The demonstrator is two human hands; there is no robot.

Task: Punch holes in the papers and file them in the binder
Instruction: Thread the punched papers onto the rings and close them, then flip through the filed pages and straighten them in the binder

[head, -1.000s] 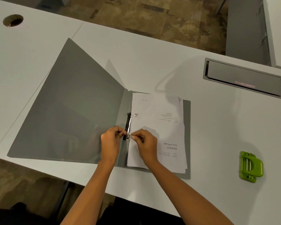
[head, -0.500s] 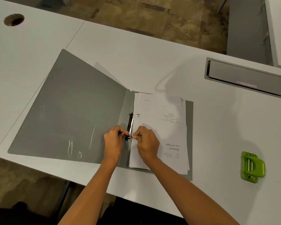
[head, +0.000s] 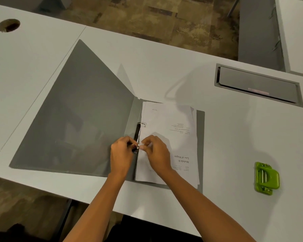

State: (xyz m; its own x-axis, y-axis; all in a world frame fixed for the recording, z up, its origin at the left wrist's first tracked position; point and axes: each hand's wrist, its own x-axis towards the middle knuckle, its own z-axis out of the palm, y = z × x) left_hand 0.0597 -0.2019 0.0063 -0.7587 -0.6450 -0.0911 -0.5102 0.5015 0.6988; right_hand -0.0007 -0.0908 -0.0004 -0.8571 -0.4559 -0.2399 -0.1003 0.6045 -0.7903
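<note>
On the bench (head: 226,145), your left hand (head: 122,155) and right hand (head: 158,154) pinch the open binder's (head: 73,119) near ring (head: 138,146) from either side with curled fingers, at the papers' (head: 168,137) left edge.

Grey binder (head: 80,119); white papers (head: 166,137), black print; lime-green hole punch (head: 266,178); white table (head: 164,70).

We have bare table (head: 226,145) between the papers (head: 166,137) and the green punch (head: 266,178) near the front edge. The binder cover (head: 77,119) slants up and blocks the left side. Our left hand (head: 122,154) pinching the ring (head: 138,146) and right hand (head: 157,154) pinching the papers crowd the middle.
</note>
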